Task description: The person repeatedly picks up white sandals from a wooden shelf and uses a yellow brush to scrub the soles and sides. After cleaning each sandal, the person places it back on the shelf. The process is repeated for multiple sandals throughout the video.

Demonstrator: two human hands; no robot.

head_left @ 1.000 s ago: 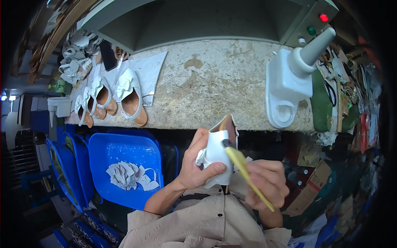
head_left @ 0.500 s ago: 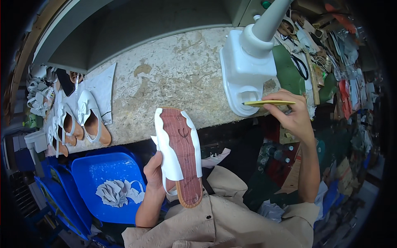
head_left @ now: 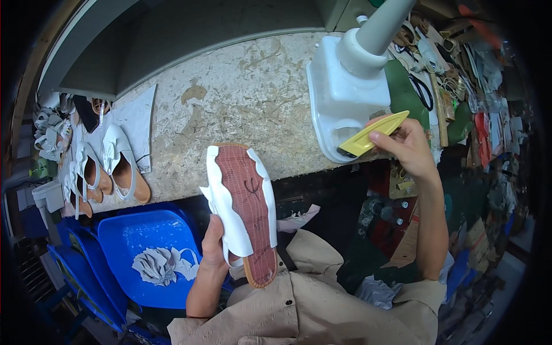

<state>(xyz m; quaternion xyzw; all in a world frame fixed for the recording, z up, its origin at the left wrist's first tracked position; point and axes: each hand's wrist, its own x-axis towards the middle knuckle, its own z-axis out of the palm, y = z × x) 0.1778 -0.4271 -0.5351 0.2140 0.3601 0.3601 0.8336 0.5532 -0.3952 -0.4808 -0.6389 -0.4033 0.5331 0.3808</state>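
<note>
My left hand (head_left: 214, 244) is closed on the edge of a white sandal (head_left: 253, 201), held upright with its underside toward me. White upper material is folded in wavy edges over the reddish-brown bottom, which bears a dark pen mark. A tan rim shows round the heel end, and a strap hangs by my fingers. My right hand (head_left: 405, 146) pinches a flat yellow tool (head_left: 368, 138) with a dark tip. That tip is over the round opening at the foot of a white plastic dispenser (head_left: 351, 86); whether it touches is hard to tell.
Several white sandals (head_left: 118, 161) stand at the bench's left end. Below them, a blue chair (head_left: 115, 230) holds white scraps (head_left: 155, 265). The stained workbench (head_left: 230, 92) reaches back to a grey hood. A grey duct (head_left: 385, 26) rises above the dispenser; clutter fills the right side.
The yellow tool has turned from edge-on to showing its broad face, its dark tip now lower. The sandal has shifted slightly left and up with my left hand.
</note>
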